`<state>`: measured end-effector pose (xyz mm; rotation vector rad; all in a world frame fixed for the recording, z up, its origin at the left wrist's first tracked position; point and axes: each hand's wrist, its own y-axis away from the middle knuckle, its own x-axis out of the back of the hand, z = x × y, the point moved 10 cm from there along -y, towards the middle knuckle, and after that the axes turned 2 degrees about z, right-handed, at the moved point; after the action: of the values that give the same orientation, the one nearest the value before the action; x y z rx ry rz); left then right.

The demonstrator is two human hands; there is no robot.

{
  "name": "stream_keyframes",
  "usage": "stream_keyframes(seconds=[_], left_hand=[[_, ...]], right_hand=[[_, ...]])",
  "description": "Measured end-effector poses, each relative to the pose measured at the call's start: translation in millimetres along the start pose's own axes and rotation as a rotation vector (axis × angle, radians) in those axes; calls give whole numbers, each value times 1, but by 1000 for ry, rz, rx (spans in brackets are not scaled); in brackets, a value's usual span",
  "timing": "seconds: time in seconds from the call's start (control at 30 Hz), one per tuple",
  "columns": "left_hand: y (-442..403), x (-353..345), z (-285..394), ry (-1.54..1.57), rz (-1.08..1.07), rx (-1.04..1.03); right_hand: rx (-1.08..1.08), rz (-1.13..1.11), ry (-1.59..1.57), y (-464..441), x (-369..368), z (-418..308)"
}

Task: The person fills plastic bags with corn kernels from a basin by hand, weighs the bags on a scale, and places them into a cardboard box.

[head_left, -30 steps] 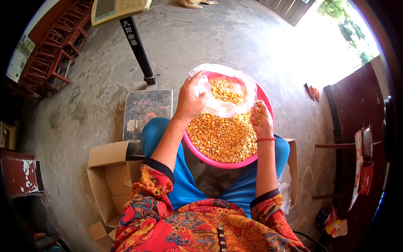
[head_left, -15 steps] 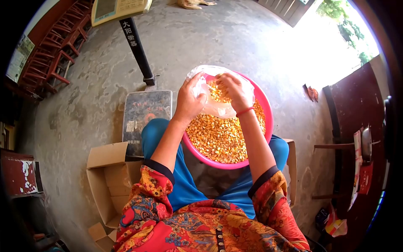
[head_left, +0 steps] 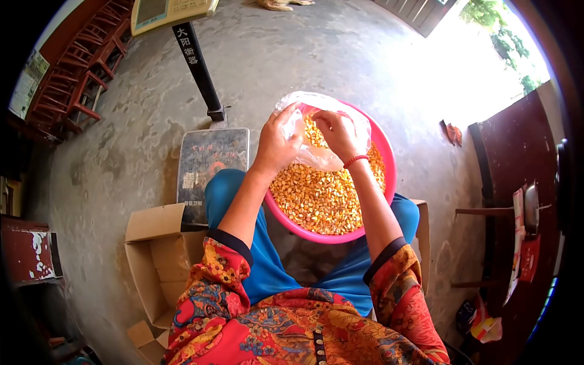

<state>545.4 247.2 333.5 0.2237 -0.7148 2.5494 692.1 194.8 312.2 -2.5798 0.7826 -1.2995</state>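
A pink basin full of yellow corn kernels stands between my knees. Over its far part a clear plastic bag is held with its mouth open, and kernels show inside it. My left hand grips the bag's left edge, fingers pointing up. Above the bag's opening is my right hand, a red beaded band at its wrist. Its fingers are curled together; whether kernels are in them is hidden.
A platform scale with a black post stands left of the basin. An open cardboard box lies by my left leg. Red chairs line the far left. At right is a dark red table. An animal lies far ahead.
My right hand, with kernels in it at the basin's right side a second ago, has moved up and left over the bag's mouth. My left hand stays at the bag.
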Motion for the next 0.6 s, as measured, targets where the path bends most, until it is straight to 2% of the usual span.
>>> stream_keyframes(seconds=[0.07,0.1,0.17,0.2,0.23,0.3,0.37,0.4,0.47,0.5,0.57,0.6], left_hand=[[-1,-1,0,6,-6,21],[-2,0,1,-3,-3,-6],[1,2,-1,-17,2,-24],[0,3,-1,-20,13,-33],[0,4,-2,-22,24,-42],[0,5,-1,-20,33,-42],[1,5,1,-19,42,-47],[0,4,2,-23,42,-55],[-1,2,4,-27,41,-67],[-1,1,4,-26,42,-73],[0,-1,6,-23,39,-79],[0,-1,6,-4,33,-61]], right_hand=[[173,-84,137,4,-11,-4],[176,-84,137,3,-5,-8],[-81,50,-159,9,20,9],[-132,63,-556,16,25,14],[-273,111,-728,28,44,5],[-327,263,-825,54,74,17],[-367,442,-757,80,90,49],[-367,445,-756,90,86,67],[-286,422,-257,106,82,97],[-255,306,-27,110,68,106],[-229,140,223,115,40,108],[-217,100,179,112,30,103]])
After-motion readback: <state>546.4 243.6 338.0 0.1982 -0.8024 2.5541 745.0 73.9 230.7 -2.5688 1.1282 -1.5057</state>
